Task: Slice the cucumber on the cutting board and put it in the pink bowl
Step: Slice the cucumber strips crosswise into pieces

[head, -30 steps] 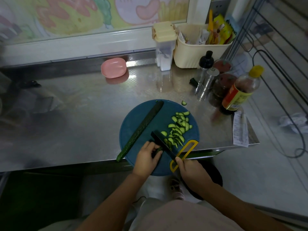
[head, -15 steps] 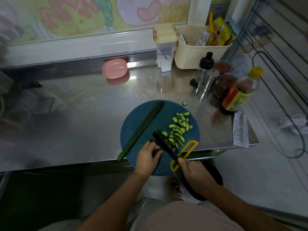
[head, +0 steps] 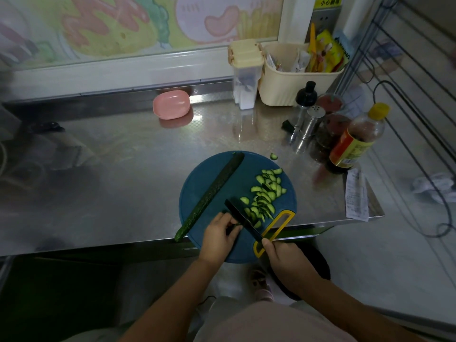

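Your board [head: 238, 186] overhangs the table [head: 123, 169] edge at 6 o'clock; open steel runs to the bowl [head: 171, 104] at 11. Left hand [head: 218, 239] pinches a cucumber stub [head: 235, 226] beside the knife [head: 246, 222]; right hand [head: 283, 260] wraps its handle. Slices [head: 266, 191] lie at 1.

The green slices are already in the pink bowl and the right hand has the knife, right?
No. The head view shows the slices lying on the blue cutting board, not in the pink bowl. The right hand does hold the knife.
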Tool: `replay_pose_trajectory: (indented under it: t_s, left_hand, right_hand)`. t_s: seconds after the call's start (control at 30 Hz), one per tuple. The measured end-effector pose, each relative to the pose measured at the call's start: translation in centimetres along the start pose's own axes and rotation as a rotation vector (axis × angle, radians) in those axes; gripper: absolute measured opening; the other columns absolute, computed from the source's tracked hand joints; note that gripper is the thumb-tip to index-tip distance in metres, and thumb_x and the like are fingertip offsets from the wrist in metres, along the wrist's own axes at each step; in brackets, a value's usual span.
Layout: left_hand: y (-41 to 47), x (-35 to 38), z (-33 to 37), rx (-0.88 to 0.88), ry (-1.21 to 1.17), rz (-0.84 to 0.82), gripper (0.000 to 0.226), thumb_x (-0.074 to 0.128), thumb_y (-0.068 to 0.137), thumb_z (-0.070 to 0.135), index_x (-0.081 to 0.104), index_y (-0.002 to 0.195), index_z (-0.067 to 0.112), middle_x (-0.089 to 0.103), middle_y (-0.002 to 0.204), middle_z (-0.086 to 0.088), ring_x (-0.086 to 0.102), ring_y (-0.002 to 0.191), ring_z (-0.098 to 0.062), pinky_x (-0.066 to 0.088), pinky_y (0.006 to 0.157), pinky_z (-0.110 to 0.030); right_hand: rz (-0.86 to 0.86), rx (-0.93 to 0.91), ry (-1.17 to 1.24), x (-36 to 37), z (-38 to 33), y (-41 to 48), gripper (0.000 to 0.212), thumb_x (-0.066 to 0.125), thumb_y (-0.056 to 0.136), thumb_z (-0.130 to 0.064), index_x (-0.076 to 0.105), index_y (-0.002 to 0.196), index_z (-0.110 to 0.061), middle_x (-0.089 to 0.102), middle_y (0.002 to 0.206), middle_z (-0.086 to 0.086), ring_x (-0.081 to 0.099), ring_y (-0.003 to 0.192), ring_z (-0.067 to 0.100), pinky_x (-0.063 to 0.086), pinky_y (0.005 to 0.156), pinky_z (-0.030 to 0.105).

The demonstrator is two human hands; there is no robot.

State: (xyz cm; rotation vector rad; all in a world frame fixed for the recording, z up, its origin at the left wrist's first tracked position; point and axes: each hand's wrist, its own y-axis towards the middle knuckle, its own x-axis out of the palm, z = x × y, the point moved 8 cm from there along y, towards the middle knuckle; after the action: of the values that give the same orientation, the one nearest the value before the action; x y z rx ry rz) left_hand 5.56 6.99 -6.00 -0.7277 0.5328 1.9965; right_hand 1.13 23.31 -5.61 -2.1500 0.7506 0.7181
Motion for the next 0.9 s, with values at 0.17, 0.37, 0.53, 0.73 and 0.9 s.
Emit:
replay_pose_trajectory:
  t_s: [0.17,0.37,0.53,0.73,0.9]
  left_hand:
    - [-0.1,-0.1,0.2,0.003,0.011,0.004,0.013,0.073,0.080,0.012,0.060,0.081,0.009,0.050,0.080,0.006,0.044,0.071,-0.004,0.031,0.064,-0.007]
    - [-0.1,-0.2,0.3,0.003,0.018,-0.002,0.012,0.072,0.080,0.012,0.061,0.082,0.009,0.049,0.080,0.006,0.045,0.071,-0.005,0.030,0.063,-0.012]
    - [0.0,-0.1,0.2,-0.003,-0.001,-0.011,0.012,0.073,0.079,0.010,0.061,0.083,0.007,0.051,0.081,0.005,0.044,0.071,-0.001,0.032,0.064,-0.007]
    - [-0.8,-0.3,-0.1,0.044,-0.043,-0.059,0.019,0.071,0.079,0.004,0.066,0.097,0.009,0.055,0.091,0.006,0.047,0.085,0.003,0.033,0.077,0.001]
    - [-1.0,-0.4,-0.2,-0.002,-0.054,0.009,0.017,0.072,0.078,0.005,0.067,0.093,0.010,0.058,0.089,0.005,0.050,0.081,0.001,0.036,0.075,-0.002]
  right_hand:
    - [-0.007,0.009,-0.035,0.2,-0.1,-0.7,0.102,-0.027,0.050,-0.080,0.049,0.084,-0.021,0.043,0.066,-0.002,0.041,0.061,0.019,0.044,0.071,0.037]
    - [-0.018,0.018,-0.042,0.3,-0.2,-0.6,0.122,-0.035,0.037,-0.086,0.051,0.085,-0.015,0.042,0.063,0.000,0.040,0.058,0.014,0.040,0.067,0.031]
    - [0.034,0.058,-0.088,0.0,-0.9,-0.4,0.096,-0.019,0.078,-0.068,0.057,0.103,-0.015,0.039,0.068,0.000,0.040,0.066,0.021,0.042,0.066,0.035]
    - [0.042,0.075,-0.008,0.0,-0.6,-0.7,0.058,0.004,0.095,-0.055,0.048,0.085,-0.017,0.042,0.066,0.002,0.047,0.073,0.027,0.045,0.074,0.035]
    - [0.085,0.031,-0.055,-0.1,-0.7,-1.1,0.079,-0.012,0.078,-0.068,0.048,0.085,-0.017,0.040,0.065,0.000,0.052,0.075,0.030,0.044,0.072,0.035]
